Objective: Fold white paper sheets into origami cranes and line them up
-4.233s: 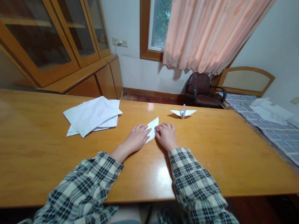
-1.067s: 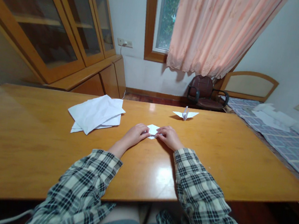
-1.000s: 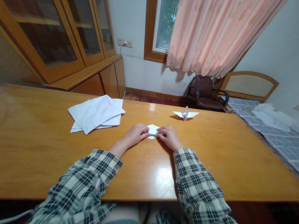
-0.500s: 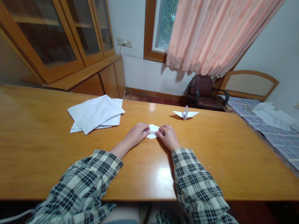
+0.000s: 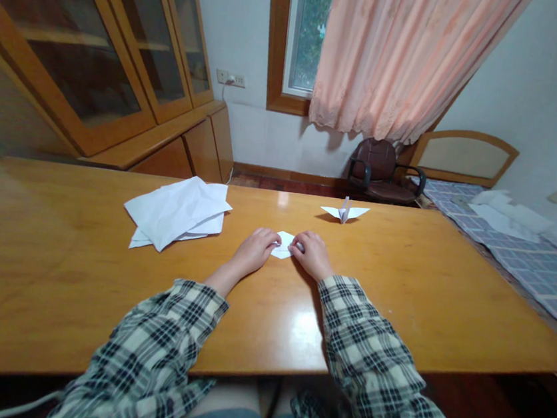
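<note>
A small folded white paper (image 5: 284,244) lies on the wooden table (image 5: 401,283) between my two hands. My left hand (image 5: 252,251) presses its left edge with curled fingers. My right hand (image 5: 309,255) pinches the paper's right edge, fingers bent over it. Much of the paper is hidden under my fingers. Both arms wear plaid sleeves.
A loose pile of white paper sheets (image 5: 176,211) lies to the left of my hands. A finished white paper crane (image 5: 344,211) stands farther back on the table. Beyond the table are a dark chair (image 5: 385,169), a wooden cabinet (image 5: 98,68) and a bed (image 5: 530,251).
The paper was a longer pointed shape several seconds ago and is now a smaller, more compact fold. My hands have drawn closer together over it in the last second.
</note>
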Demonstrator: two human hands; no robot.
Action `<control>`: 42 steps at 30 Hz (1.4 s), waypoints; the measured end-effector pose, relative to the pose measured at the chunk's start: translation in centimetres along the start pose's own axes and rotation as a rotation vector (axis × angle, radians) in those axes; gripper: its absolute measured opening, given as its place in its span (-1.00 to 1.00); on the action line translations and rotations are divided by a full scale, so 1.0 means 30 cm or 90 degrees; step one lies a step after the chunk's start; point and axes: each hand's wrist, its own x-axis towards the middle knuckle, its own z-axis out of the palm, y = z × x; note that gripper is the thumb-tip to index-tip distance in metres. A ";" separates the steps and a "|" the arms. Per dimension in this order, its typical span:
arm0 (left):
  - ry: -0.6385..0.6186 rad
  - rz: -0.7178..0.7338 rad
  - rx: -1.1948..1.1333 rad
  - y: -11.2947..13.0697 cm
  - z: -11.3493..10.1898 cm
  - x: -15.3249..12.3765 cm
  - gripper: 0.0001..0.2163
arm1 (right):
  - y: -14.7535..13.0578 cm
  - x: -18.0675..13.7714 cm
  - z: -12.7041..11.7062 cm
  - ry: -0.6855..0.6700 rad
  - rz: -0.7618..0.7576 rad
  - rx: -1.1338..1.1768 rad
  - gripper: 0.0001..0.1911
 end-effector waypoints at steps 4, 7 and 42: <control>-0.007 0.001 0.000 -0.003 0.001 -0.001 -0.83 | -0.002 -0.003 -0.002 0.000 -0.009 0.004 -0.88; -0.010 -0.004 -0.003 -0.003 -0.001 -0.002 -0.80 | -0.002 -0.004 -0.001 -0.009 -0.017 0.010 -0.87; 0.076 -0.108 0.092 0.003 0.053 0.018 -0.60 | -0.085 0.022 0.011 -0.029 0.031 -0.155 -0.72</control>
